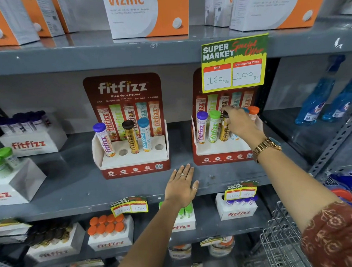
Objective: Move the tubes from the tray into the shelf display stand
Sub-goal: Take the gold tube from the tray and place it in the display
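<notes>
Two red fitfizz display stands sit on the middle grey shelf. The left stand [132,159] holds a purple-capped tube [103,139], a brown-capped gold tube [131,137] and a blue-capped tube [145,134], with two holes bare. The right stand [222,151] holds purple-capped [201,127], green-capped [214,125], gold [224,129] and orange-capped [253,111] tubes. My right hand [240,121] grips the gold tube by its dark cap in the right stand. My left hand [182,185] lies flat, palm down, on the shelf edge between the stands. A blue tube is mostly hidden behind my right hand.
A yellow price sign [233,63] hangs over the right stand. White fitfizz trays of tubes stand at left [30,143] and on the lower shelf: orange caps [109,231], purple caps [238,209]. Blue bottles [319,101] stand at right. A wire basket [280,243] sits lower right.
</notes>
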